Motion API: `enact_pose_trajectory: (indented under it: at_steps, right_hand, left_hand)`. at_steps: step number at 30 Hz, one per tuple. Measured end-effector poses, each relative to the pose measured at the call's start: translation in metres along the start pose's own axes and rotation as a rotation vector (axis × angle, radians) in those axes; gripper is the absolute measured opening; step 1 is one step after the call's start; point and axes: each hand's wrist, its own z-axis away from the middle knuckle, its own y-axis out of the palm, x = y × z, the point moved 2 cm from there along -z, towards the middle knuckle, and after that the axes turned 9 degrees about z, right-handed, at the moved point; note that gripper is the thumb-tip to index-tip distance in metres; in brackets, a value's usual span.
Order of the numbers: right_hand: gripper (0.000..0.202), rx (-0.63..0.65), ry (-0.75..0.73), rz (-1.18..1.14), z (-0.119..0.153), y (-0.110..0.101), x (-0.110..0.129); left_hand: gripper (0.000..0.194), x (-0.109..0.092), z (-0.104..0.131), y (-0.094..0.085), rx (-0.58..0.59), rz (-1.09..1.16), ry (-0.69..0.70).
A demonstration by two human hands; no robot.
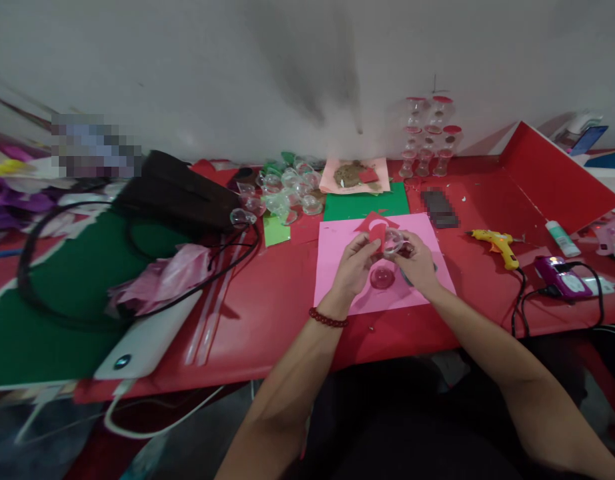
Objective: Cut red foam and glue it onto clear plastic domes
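While our left hand (354,262) pinches a piece of red paper (377,237), our right hand (418,264) grips a clear cup (394,243) just beside it, both above the pink sheet (332,287). We list further: another cup (382,278) on that sheet; a yellow glue gun (498,245) to the right, on the red table (282,300).

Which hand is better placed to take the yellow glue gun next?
Probably the right hand: it holds a clear cup but is nearer the glue gun, lying right of the pink sheet.
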Motion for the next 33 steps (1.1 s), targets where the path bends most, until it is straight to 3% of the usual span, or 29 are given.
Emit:
enact_pose_trajectory:
  at_steps: [4,7,11,16,18,26,33]
  right_hand:
    - [0.044,0.031,-0.032,0.103,0.000,-0.001,0.003]
    - [0.043,-0.012,-0.084,0.238,0.000,-0.004,0.003]
    - [0.056,-0.089,-0.163,0.281,0.003,-0.006,0.004]
    - [0.018,-0.113,-0.317,0.379,0.003,-0.011,0.010]
    - [0.012,-0.120,-0.357,0.392,0.002,-0.012,0.010]
    - [0.016,-0.006,-0.353,0.414,0.000,-0.013,0.008]
    - [0.019,0.056,-0.331,0.402,-0.002,-0.018,0.015]
  left_hand:
    - [0.017,-0.004,0.000,0.001,0.006,0.042,-0.054]
    - [0.018,-0.005,-0.001,0.000,0.021,0.030,-0.050]
    - [0.018,-0.004,-0.002,-0.003,0.033,-0.028,0.016]
    - [0.017,-0.001,-0.006,-0.009,0.027,-0.146,0.101]
    - [0.017,0.000,-0.007,-0.010,0.018,-0.190,0.124]
    - [0.017,0.000,-0.006,-0.006,0.054,-0.383,0.243]
    - [0.017,0.003,-0.005,-0.007,0.041,-0.413,0.213]
